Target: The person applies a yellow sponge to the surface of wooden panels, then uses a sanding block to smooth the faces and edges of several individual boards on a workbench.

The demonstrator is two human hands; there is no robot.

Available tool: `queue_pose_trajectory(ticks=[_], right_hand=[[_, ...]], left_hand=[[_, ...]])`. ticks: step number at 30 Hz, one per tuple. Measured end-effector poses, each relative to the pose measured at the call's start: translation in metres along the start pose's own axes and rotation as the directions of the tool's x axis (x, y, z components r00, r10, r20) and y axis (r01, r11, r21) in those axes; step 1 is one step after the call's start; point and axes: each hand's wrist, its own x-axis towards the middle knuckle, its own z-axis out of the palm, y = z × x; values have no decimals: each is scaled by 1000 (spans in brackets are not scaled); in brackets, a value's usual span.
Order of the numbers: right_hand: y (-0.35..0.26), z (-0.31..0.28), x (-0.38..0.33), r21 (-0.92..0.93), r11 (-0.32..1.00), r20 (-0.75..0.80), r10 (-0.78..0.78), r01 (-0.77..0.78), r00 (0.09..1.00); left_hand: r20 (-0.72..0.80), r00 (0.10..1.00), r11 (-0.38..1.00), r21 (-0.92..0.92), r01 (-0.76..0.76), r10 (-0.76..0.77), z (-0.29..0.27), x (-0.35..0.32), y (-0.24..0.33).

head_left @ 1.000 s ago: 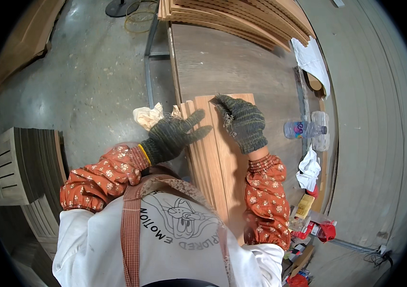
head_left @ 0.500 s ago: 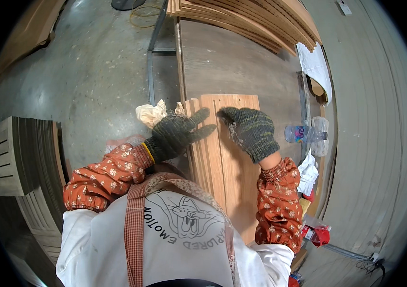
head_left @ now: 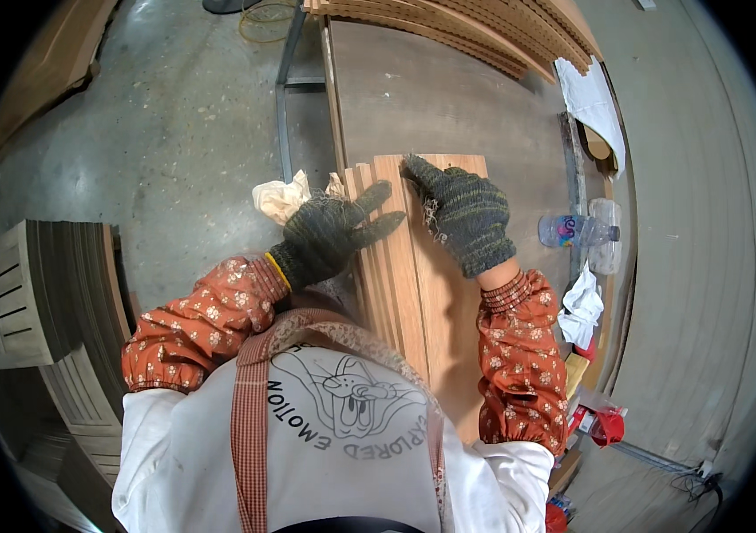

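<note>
My left hand [head_left: 329,226], in a dark knitted glove, rests at the left edge of a stack of wooden boards [head_left: 453,284]. Its thumb and forefinger stretch over the board edges. The curled fingers behind grip a crumpled cream cloth [head_left: 280,197], which bulges out beside the glove. Over the top board is my right hand [head_left: 467,218], also gloved, with loose threads hanging. One finger points to the far end of the board, close to a long seam. The other fingers curl under, and what they hold, if anything, is hidden.
The boards lie on a brown worktable [head_left: 449,107]. Long wooden strips [head_left: 449,31] are piled at its far end. A clear plastic bottle [head_left: 573,231] and a white cloth [head_left: 580,306] lie along the right side. Stacked grey panels [head_left: 14,293] stand at the left.
My right hand has shifted slightly away from me, and its forefinger has straightened out from a curled pose. The left hand stays nearly in place on the board edges.
</note>
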Motion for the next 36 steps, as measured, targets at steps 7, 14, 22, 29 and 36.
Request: queue_pose_trajectory(ticks=[7,14,22,29,36], right_hand=[[2,0,-7,68,997,46,21,-25,999],[-10,-14,-42,56,994,153,82,-92,985],[-8,-20,-41,69,994,45,86,-89,995],[3,8,-19,46,992,-43,116,-114,992],[-9,7,-47,126,989,-16,86,-83,996]], left_hand=[[96,995,999,28,17,-20,3,-2,-5],[72,996,998,39,44,-47,-1,7,-5],[41,999,999,46,26,-28,3,11,-7],[40,999,998,61,31,-34,5,13,-6],[37,997,994,94,59,-63,8,3,-13]])
